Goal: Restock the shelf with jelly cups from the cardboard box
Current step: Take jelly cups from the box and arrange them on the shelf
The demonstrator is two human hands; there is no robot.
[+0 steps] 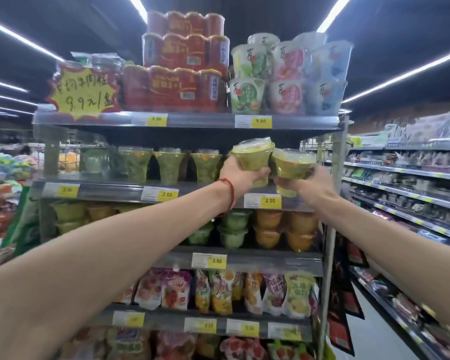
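My left hand (240,175) grips a green jelly cup (252,158) with a clear lid. My right hand (309,185) grips a second green jelly cup (292,165) right beside it, tilted slightly left. Both cups are held up at the right end of the second shelf (109,189), in front of its open right part. A row of similar green jelly cups (169,165) stands on that shelf to the left. A red string circles my left wrist. The cardboard box is out of view.
The top shelf (192,120) carries red multipacks (177,84) and wrapped cup packs (286,76), plus a yellow price sign (82,90). Lower shelves hold green and orange jelly cups (268,229) and fruit pouches (218,292). An aisle with stocked shelving (405,193) runs along the right.
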